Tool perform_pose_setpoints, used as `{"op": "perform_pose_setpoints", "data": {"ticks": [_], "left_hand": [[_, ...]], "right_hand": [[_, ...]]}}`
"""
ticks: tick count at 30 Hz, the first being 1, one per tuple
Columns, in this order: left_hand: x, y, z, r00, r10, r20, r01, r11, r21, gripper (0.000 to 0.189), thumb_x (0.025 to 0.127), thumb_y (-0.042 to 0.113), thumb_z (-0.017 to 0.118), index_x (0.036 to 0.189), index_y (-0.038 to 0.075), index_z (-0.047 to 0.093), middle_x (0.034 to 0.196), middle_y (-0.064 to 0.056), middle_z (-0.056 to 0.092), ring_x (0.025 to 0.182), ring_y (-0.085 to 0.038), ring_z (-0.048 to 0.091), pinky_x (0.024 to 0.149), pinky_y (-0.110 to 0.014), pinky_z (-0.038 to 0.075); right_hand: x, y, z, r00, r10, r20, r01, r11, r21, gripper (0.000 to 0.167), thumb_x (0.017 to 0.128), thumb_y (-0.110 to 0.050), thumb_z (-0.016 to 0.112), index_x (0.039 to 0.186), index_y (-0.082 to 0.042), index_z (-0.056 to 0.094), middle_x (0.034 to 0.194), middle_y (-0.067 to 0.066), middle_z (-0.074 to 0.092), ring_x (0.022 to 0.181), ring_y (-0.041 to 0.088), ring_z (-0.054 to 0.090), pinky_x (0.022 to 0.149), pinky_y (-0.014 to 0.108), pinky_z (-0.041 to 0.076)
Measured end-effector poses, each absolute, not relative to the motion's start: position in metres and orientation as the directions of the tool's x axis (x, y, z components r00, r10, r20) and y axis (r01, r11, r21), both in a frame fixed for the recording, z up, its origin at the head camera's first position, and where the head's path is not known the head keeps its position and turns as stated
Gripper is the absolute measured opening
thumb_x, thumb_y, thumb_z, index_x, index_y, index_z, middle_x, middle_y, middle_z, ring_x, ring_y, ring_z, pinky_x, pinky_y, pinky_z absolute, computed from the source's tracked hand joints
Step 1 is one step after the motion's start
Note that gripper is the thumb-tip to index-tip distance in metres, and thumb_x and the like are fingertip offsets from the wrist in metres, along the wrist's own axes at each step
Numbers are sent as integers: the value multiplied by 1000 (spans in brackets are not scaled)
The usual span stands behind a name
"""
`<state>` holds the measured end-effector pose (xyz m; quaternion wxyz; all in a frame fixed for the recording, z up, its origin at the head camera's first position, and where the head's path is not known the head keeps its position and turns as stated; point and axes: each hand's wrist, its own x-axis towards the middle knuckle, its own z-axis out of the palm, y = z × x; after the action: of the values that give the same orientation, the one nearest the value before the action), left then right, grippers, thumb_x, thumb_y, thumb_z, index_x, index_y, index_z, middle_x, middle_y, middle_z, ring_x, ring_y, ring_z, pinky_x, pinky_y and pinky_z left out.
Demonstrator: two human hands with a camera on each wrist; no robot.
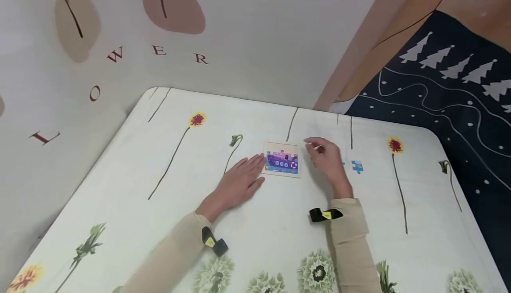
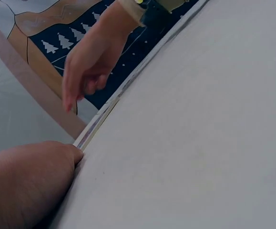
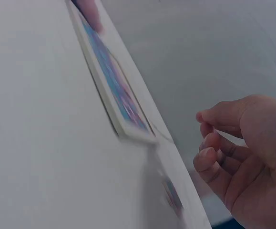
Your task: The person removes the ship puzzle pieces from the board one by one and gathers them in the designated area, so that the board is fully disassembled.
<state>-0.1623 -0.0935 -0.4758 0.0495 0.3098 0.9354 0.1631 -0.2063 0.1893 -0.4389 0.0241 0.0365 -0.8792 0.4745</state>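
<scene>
Puzzle board (image 1: 275,147) is set flat on the bench (image 1: 263,222) and taken as landmark. A boat picture (image 1: 281,161) in purple and pink over blue is held inside its rim; a pale strip is exposed along the top of the board. The left hand (image 1: 241,180) is laid palm down just left of the board, its grip spread, fingertips rested at the board's left edge.

The right hand (image 1: 326,158) is held raised just right of the board; its grip is loosely curled, index finger reached out toward the board, thumb seen apart from it in the head view. A blue loose piece (image 1: 357,166) is seen further right of the board, beyond the right hand; a second piece (image 1: 343,163) is mostly hidden by that hand. Small wrist cameras (image 1: 325,214) are strapped over beige sleeves (image 1: 351,240), nearer the wearer than the board. A dark tree-printed hanging (image 1: 431,93) is seen well right of the board.
</scene>
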Motion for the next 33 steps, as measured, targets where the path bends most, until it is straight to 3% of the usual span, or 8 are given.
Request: {"op": "perform_pose_setpoints", "data": {"ticks": [7,12,18,33], "left_hand": [[-161,-92,-477,-802,597,6,569,762,310,61,113,39,36,163,5,27,170,-8,23,158,-22,19,130,-39,13],[-161,-90,-480,-798,602,26,576,750,326,61,113,38,39,163,4,28,169,-8,26,157,-22,21,130,-40,15],[-163,-91,-480,-798,602,28,579,753,313,61,113,38,37,163,5,27,170,-7,24,158,-21,20,130,-38,13],[-165,-92,-479,-802,596,32,573,753,322,61,112,37,39,163,5,27,169,-7,24,158,-21,20,130,-38,12]], "right_hand": [[-216,136,-447,-975,-220,-9,-124,586,-801,27,104,-14,63,125,-2,74,106,15,70,82,22,61,70,31,52],[-216,125,-455,-964,-259,-50,-124,609,-783,28,100,-10,68,126,0,73,106,13,70,89,23,62,80,34,53],[-219,123,-457,-961,-271,-62,-130,637,-760,31,96,-13,76,126,-4,75,101,9,67,85,21,58,76,32,50],[-224,121,-456,-964,-257,-67,-111,617,-779,25,94,-14,78,118,-7,76,103,10,61,89,24,51,77,33,43]]}}
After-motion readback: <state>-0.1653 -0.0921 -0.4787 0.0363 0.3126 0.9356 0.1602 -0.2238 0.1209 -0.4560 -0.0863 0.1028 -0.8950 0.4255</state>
